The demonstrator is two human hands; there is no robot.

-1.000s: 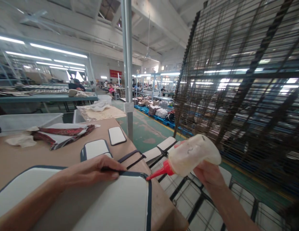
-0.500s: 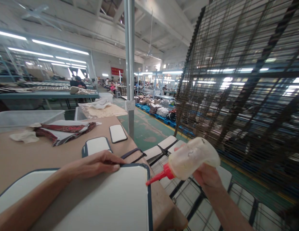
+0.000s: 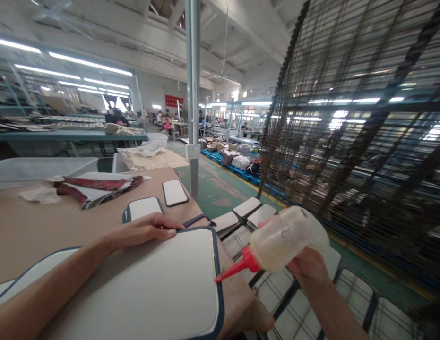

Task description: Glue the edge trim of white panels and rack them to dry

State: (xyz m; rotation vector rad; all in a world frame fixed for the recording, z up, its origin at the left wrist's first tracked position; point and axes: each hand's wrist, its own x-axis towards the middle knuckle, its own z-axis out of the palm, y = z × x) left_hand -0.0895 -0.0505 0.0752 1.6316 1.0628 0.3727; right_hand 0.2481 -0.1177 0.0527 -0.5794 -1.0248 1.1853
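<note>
A large white panel (image 3: 163,283) with a dark blue bound edge lies in front of me on the brown-covered table. Across its far edge rests my left hand (image 3: 158,229), thumb on top and fingers curled over the rim, pinching it. My right hand (image 3: 308,264) is wrapped round a cloudy plastic glue bottle (image 3: 289,238), tilted downward. Its red nozzle (image 3: 237,268) points left, with the tip at the inner side of the panel's right binding. A thin pale line of glue (image 3: 214,250) shows along that binding. Most of the right fingers are hidden behind the bottle.
Smaller white bound panels (image 3: 175,192) and a folded red-patterned cloth (image 3: 99,186) lie farther back on the table (image 3: 99,222). A metal post (image 3: 193,118) stands beyond. At right are a tall wire rack (image 3: 340,118) and more panels (image 3: 248,206) lying on wire racking.
The nozzle tip has moved down along the panel's right edge, towards me. The panel's far edge appears higher in view, and my left hand still holds it.
</note>
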